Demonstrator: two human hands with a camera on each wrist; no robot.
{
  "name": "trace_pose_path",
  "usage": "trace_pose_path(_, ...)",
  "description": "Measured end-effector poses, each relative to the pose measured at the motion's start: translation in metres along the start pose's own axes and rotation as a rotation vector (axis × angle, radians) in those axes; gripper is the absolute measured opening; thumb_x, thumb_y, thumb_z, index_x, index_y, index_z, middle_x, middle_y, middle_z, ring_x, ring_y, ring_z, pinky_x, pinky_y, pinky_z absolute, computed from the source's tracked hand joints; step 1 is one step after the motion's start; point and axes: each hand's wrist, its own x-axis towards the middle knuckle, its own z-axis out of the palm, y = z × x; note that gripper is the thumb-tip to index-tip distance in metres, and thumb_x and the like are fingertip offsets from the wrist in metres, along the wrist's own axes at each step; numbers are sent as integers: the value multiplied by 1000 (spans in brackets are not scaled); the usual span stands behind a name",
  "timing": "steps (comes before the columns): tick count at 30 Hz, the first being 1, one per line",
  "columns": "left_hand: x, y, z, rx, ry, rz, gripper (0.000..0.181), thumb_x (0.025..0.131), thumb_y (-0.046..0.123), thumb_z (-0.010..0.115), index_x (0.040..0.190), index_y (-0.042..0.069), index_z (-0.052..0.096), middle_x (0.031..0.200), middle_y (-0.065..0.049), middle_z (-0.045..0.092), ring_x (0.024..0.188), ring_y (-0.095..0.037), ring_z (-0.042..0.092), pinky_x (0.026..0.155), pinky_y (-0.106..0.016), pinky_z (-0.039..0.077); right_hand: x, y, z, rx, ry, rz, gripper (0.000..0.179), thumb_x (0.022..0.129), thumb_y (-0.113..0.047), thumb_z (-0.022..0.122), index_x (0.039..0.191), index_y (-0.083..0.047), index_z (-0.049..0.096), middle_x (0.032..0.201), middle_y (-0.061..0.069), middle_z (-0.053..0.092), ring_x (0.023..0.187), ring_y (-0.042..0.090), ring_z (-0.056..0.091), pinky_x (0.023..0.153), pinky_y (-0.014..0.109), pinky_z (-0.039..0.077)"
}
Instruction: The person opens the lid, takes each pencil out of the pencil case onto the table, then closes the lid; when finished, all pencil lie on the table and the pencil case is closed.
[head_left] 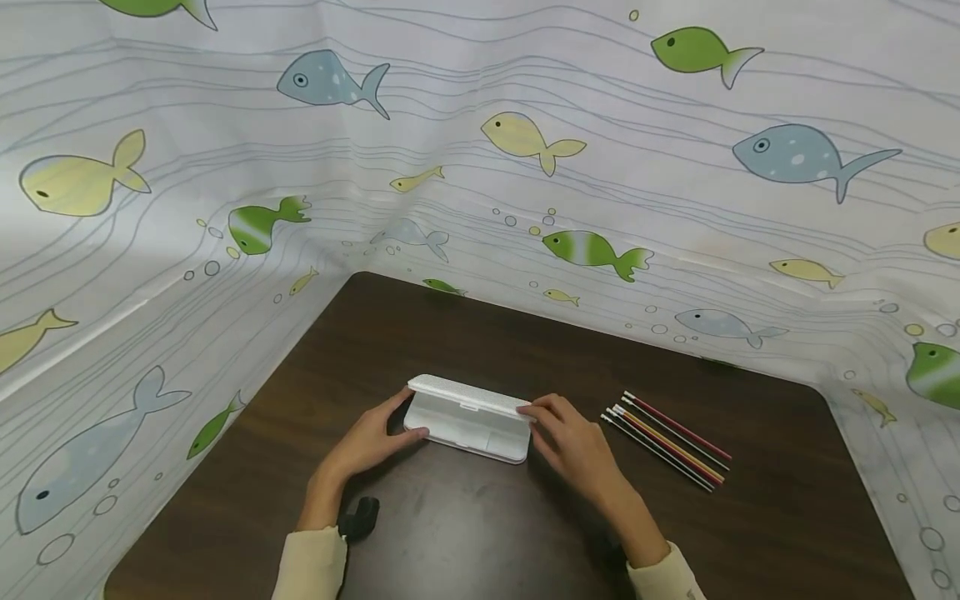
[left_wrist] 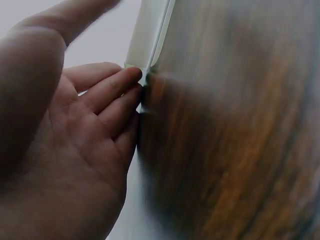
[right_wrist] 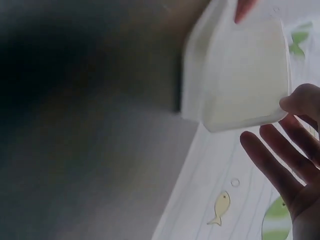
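A white pencil case lies on the dark table with its hinged lid raised partway. Its inside looks bare from the head view. My left hand holds the case's left end, thumb at the front rim and fingers around the far side. In the left wrist view, those fingertips meet the end of the case. At the opposite end, my right hand pinches the lid's corner. The right wrist view has the lid's pale inner face with thumb and finger at its edge, other fingers spread below.
Several thin pencils in red, yellow, white and dark colours lie side by side to the right of the case. A fish-patterned sheet rises around the table's back and sides. A black wrist device sits by the left cuff.
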Motion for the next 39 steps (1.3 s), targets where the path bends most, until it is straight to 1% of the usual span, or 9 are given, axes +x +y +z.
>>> trace_pose_path(2, 1, 0, -1, -27, -2, -17, 90, 86, 52, 71, 156, 15, 27, 154, -13, 35, 138, -35, 35, 106, -59, 31, -7, -4, 5, -13, -9, -18, 33, 84, -10, 75, 116, -15, 69, 109, 0, 60, 77, 10, 57, 46, 15, 40)
trace_pose_path(5, 2, 0, -2, -73, -16, -32, 80, 94, 52, 61, 157, 19, 25, 156, -10, 32, 140, -34, 33, 107, -60, 29, -16, -8, 11, -17, -25, -28, 33, 83, -12, 76, 115, -16, 70, 109, -1, 61, 84, 12, 61, 46, 14, 40)
trace_pose_path(7, 2, 0, -2, -103, -23, -32, 70, 99, 50, 52, 157, 19, 27, 156, -9, 31, 140, -33, 32, 109, -59, 27, -21, -9, 14, -17, -38, -31, 34, 82, -13, 76, 116, -16, 70, 111, -1, 61, 87, 12, 61, 45, 13, 39)
trace_pose_path(10, 2, 0, -2, -126, -33, -35, 64, 102, 48, 45, 156, 17, 28, 157, -8, 30, 141, -32, 30, 110, -58, 25, -26, -10, 17, -16, -54, -45, 35, 82, -13, 77, 116, -16, 71, 112, -1, 61, 91, 11, 61, 46, 14, 39)
trace_pose_path(16, 1, -2, 1, -93, -41, -19, 66, 101, 43, 52, 156, 16, 28, 157, -10, 28, 143, -32, 27, 110, -58, 24, -31, -11, 22, -53, -103, -81, 35, 82, -13, 78, 116, -17, 72, 112, -2, 62, 97, 12, 59, 45, 14, 38)
trace_pose_path(18, 1, -2, 1, -89, -39, -19, 66, 101, 42, 54, 156, 17, 28, 157, -10, 29, 143, -31, 27, 110, -58, 25, -32, -12, 22, -66, -115, -80, 35, 82, -14, 78, 116, -17, 72, 112, -2, 62, 99, 11, 58, 44, 15, 38)
trace_pose_path(23, 2, 0, 2, -91, -36, -10, 67, 100, 41, 55, 156, 15, 28, 157, -13, 29, 143, -32, 27, 111, -58, 24, -33, -14, 21, -82, -132, -66, 36, 84, -16, 77, 119, -17, 71, 114, -2, 62, 103, 12, 58, 46, 19, 43)
trace_pose_path(32, 3, 2, 2, -49, -28, -5, 68, 100, 40, 56, 156, 14, 27, 157, -14, 29, 143, -32, 27, 110, -59, 24, -28, -20, 15, -134, -162, -84, 34, 85, -19, 75, 118, -16, 70, 113, -1, 61, 102, 14, 59, 47, 24, 47)
trace_pose_path(39, 3, 2, 2, -13, -22, -4, 68, 100, 36, 57, 156, 13, 27, 157, -15, 28, 142, -33, 27, 110, -59, 25, -25, -24, 13, -154, -207, -81, 32, 85, -20, 74, 117, -15, 70, 112, 0, 60, 102, 15, 59, 54, 30, 53)
